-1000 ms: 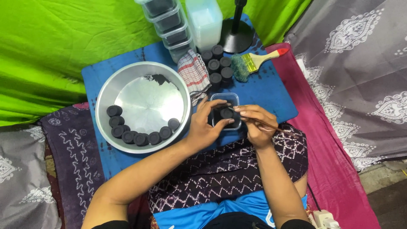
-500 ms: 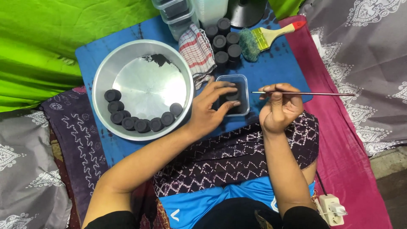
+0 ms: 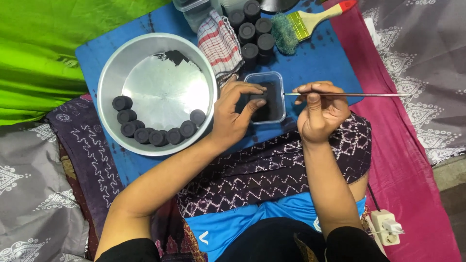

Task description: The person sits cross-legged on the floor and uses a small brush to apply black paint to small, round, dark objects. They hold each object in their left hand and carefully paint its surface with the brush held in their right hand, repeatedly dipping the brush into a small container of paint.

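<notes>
A small clear plastic container (image 3: 276,80) with black contents sits on the blue board (image 3: 320,63). My left hand (image 3: 235,111) rests on it, fingertips touching a black puck inside. To its right, my right hand (image 3: 320,114) pinches a thin metal rod (image 3: 359,94) that lies level and points right, its near end just beside the container. A round metal bowl (image 3: 111,82) to the left holds several black pucks (image 3: 145,133) along its near wall.
Several more black pucks (image 3: 252,31) stand at the far edge beside a checked cloth (image 3: 221,43) and a paintbrush (image 3: 301,24). Green fabric lies at far left, patterned grey cloth on the right. A white power plug (image 3: 386,225) lies near my right elbow.
My right hand has drawn away from the container to the right with the thin rod in it. The left hand stays on the container. The view shifted slightly.
</notes>
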